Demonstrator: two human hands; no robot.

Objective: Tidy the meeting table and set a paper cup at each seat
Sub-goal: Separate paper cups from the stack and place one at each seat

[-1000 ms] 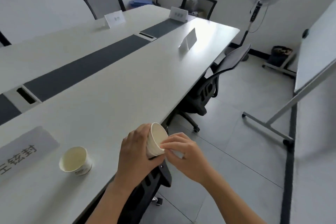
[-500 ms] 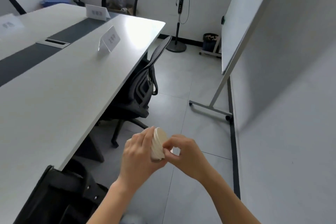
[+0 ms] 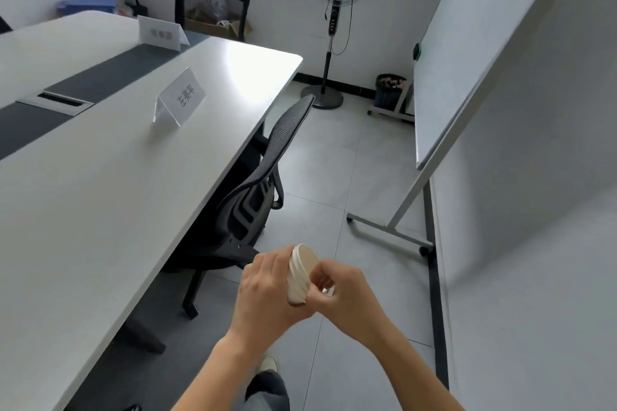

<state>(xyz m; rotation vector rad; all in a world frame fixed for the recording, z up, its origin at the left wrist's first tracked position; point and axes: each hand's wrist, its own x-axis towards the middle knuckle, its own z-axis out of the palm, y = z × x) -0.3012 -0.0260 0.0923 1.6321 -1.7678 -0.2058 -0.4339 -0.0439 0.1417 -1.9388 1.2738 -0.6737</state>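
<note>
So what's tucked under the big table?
A black chair is pushed in under the table edge, with its back sticking out. One wheeled leg shows on the floor. The tabletop covers most of the seat and whatever lies farther under.

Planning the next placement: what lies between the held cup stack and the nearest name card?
Head view: the black mesh chair and bare tabletop separate the cup stack from the name card.
</note>
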